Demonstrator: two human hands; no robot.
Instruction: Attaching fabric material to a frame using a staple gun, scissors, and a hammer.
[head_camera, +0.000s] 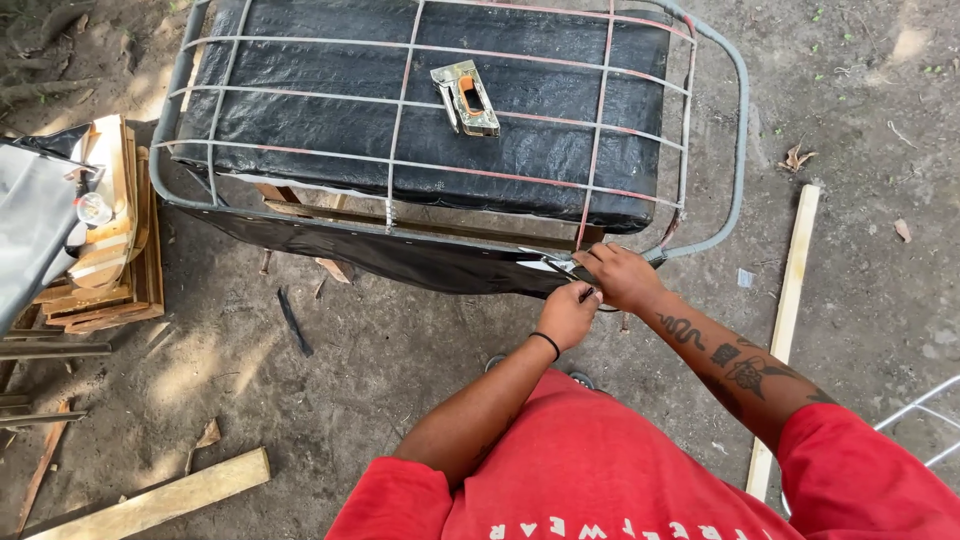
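Black sheet (400, 258) hangs along the front edge of the cushion frame, pinched at its right corner by both hands; left hand (566, 315) closed on the sheet edge, right hand (620, 275) closed on a thin dark tool, maybe scissors (572, 275), hard to tell; a slip could nick the left fingers or tear the sheet; blade tips hidden; stapler (465, 97) lies on the cushion (300, 110) under wire bars (400, 100).
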